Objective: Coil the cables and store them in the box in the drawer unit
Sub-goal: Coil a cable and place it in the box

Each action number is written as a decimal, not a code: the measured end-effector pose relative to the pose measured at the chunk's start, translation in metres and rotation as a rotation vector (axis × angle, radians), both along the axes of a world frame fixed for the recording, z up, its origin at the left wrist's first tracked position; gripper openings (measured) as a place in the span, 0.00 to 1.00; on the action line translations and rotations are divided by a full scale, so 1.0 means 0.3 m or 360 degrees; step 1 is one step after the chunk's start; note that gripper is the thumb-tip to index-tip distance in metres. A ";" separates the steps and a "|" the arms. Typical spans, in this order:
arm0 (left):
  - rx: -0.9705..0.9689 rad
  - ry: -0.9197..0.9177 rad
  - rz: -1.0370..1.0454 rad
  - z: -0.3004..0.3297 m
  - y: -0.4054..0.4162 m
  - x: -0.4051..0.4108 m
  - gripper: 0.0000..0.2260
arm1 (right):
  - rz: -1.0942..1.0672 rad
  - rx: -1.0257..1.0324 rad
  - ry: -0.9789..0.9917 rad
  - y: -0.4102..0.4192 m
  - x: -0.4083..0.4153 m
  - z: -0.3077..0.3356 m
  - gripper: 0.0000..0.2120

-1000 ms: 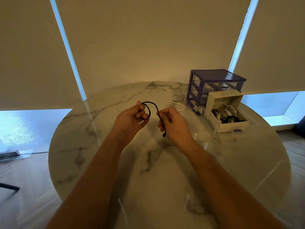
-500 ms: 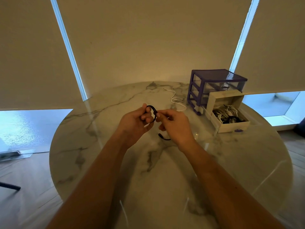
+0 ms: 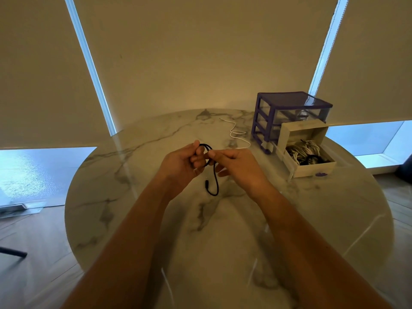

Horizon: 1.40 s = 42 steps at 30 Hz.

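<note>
A short black cable [image 3: 215,182] is held above the middle of the marble table [image 3: 156,219]. My left hand [image 3: 182,166] grips its small coiled loop. Just to the right, my right hand [image 3: 238,166] pinches the cable at the top of that loop. The cable's free end hangs down between my hands in a U, its plug tip pointing up. A purple drawer unit [image 3: 287,117] stands at the back right, with a white box [image 3: 312,168] sitting in its pulled-out drawer. Several coiled white and black cables lie in the box.
A loose white cable [image 3: 237,134] lies uncoiled on the table between my hands and the drawer unit. Closed roller blinds cover the windows behind. The round table's edge curves near on both sides; a dark chair leg [image 3: 13,252] shows at the lower left.
My hands have come together from about a hand's width apart. The black arch between them has become a small loop in my left hand, with the free end now hanging lower.
</note>
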State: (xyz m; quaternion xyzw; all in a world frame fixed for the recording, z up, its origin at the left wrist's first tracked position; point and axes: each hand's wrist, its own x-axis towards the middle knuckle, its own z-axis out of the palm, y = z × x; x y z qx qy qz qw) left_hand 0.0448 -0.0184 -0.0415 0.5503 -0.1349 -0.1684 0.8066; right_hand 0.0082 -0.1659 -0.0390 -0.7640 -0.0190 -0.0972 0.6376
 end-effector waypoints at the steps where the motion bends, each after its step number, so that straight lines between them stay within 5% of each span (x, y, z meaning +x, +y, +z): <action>1: 0.0006 0.0003 0.0004 -0.001 -0.001 0.001 0.15 | -0.0012 0.0000 -0.0013 -0.003 -0.001 0.002 0.10; 12: -0.0043 0.0083 -0.0047 -0.008 -0.008 -0.003 0.15 | -0.0226 -0.0065 -0.0279 0.005 0.009 -0.011 0.07; 21: -0.0035 0.0089 0.0012 -0.006 -0.009 -0.005 0.15 | -0.0244 -0.0696 -0.0416 0.024 0.014 -0.024 0.11; 28: 0.0083 -0.0021 0.0004 0.003 -0.007 -0.012 0.15 | -0.0281 -0.0291 -0.0252 0.016 0.010 -0.016 0.08; 36: 0.0860 -0.0491 0.0400 -0.015 -0.004 -0.013 0.14 | -0.0283 -0.0256 -0.0064 -0.015 0.026 -0.025 0.07; 42: 0.0484 -0.0126 0.0185 -0.003 0.017 -0.002 0.11 | -0.0368 -0.0163 0.0083 -0.044 0.038 -0.032 0.07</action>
